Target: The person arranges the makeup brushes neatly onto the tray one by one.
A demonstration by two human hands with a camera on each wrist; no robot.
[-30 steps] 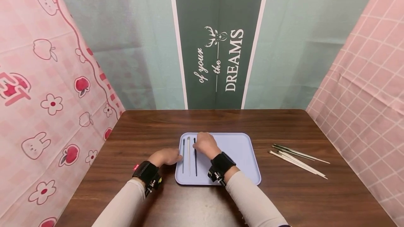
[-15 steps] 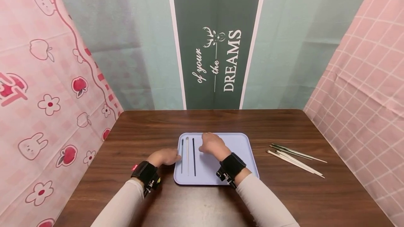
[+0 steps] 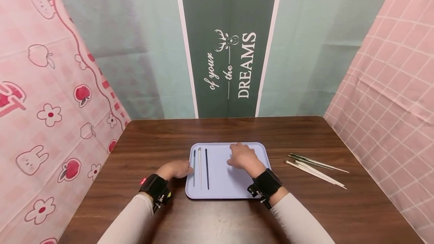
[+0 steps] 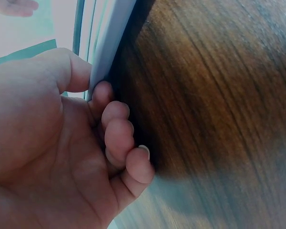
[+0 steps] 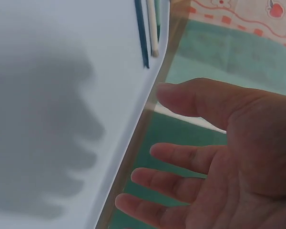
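My left hand (image 3: pixel 175 169) pinches the left rim of a pale lavender tray (image 3: pixel 225 189) between thumb and forefinger; the left wrist view shows the tray's rim (image 4: pixel 110 43) between them, the other fingers loosely curled. My right hand (image 3: pixel 245 158) hovers above the tray's right half, its fingers (image 5: pixel 169 179) spread and relaxed, holding nothing. Three slender brushes lie side by side on the tray's left part: a blue-grey brush (image 3: pixel 194 168), a cream brush (image 3: pixel 200 166) and a dark blue brush (image 3: pixel 207 168). All three have their heads toward the far edge.
To the right of the tray, a loose bunch of cream brushes (image 3: pixel 320 176) and green-handled brushes (image 3: pixel 313 160) lies slanted on the dark wooden table (image 3: pixel 162 134). Patterned pink cloths (image 3: pixel 51 97) hang at both sides, and a green curtain (image 3: pixel 156 48) at the back.
My right hand has let go of the dark blue brush and moved right across the tray, its fingers opening. The left hand stays at the tray's left rim.
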